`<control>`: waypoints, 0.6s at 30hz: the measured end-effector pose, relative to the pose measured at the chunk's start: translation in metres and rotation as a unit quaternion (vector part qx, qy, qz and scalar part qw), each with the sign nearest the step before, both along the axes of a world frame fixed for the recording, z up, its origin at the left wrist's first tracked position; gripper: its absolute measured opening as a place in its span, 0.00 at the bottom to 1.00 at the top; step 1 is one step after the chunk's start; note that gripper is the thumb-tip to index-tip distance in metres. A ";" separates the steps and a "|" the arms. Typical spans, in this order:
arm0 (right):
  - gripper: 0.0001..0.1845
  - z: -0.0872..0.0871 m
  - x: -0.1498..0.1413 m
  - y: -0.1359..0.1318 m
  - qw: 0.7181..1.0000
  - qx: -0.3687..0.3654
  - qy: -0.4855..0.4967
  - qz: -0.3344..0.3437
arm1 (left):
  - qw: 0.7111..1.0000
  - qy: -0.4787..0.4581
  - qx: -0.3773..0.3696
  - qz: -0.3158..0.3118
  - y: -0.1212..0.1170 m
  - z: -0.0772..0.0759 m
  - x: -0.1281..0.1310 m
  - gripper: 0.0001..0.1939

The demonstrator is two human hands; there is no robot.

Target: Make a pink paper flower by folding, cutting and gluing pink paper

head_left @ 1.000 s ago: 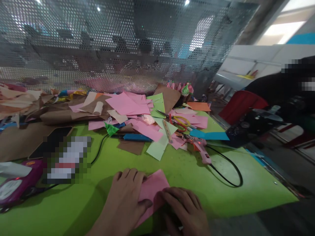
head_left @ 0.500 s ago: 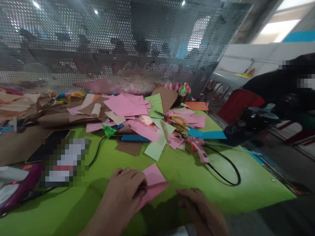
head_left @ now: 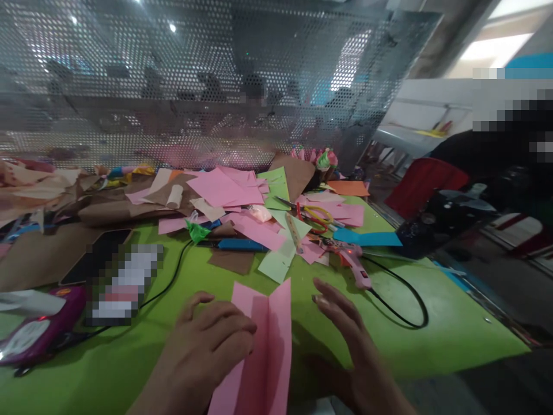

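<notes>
A pink sheet of paper [head_left: 258, 351] with a lengthwise crease stands partly folded on the table, its right flap raised. My left hand [head_left: 216, 340] lies over the left side of the sheet with its fingers curled onto it; its thumb is hidden. To the right of the sheet and apart from it is my right hand [head_left: 345, 328], fingers spread and holding nothing. A pink glue gun [head_left: 356, 265] with a black cord lies beyond the right hand.
Behind lie scissors [head_left: 319, 216], a blue cutter [head_left: 242, 245], pink paper sheets [head_left: 224, 187] and brown paper [head_left: 116, 207]. Phones [head_left: 93, 253] and a purple device [head_left: 47, 328] are at left. A perforated metal panel [head_left: 194, 86] stands behind; a person sits at right.
The pink sheet has turned upright in view and its right flap now stands up. My right hand left the paper, moved right, then came up with fingers spread. My left hand stays on the sheet.
</notes>
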State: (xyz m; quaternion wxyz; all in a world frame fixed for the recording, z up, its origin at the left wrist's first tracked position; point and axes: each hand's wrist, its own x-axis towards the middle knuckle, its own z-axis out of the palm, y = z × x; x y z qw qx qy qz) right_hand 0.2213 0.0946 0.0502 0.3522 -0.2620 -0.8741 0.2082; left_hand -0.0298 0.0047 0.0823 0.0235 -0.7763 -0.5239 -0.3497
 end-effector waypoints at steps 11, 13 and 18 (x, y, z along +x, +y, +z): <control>0.17 0.002 -0.023 -0.010 0.980 0.149 -0.109 0.070 | 0.996 0.056 -0.073 0.021 -0.016 -0.031 0.001 0.15; 0.16 0.000 -0.020 -0.006 0.982 0.134 -0.112 0.077 | 0.994 0.043 -0.094 0.034 -0.023 -0.035 -0.002 0.18; 0.15 -0.005 -0.006 0.002 0.985 0.065 -0.123 0.097 | 0.989 0.033 -0.132 0.061 -0.039 -0.046 -0.010 0.23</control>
